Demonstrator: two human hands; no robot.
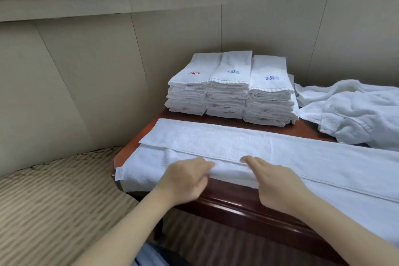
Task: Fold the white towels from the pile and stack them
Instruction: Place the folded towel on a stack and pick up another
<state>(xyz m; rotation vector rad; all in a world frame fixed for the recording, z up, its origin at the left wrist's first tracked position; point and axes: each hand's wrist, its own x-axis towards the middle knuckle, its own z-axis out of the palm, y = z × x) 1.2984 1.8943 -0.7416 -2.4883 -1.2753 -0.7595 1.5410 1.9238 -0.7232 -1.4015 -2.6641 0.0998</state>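
Nearest, left hand [185, 179] curls its fingers round the near edge of the white towel [216, 142]; right hand [278, 185] lays straight, together fingers on it. Its long axis runs left-to-right along the wooden table [248, 203] front.

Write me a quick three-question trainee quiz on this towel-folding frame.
1. How many folded stacks stand on the table?
2. True or false: the leftmost stack has a blue emblem on its top towel.
3. The left hand and right hand are at which edge of the spread towel: A near, B far, C left end?
Key: 1 three; 2 false, it is red; 3 A.
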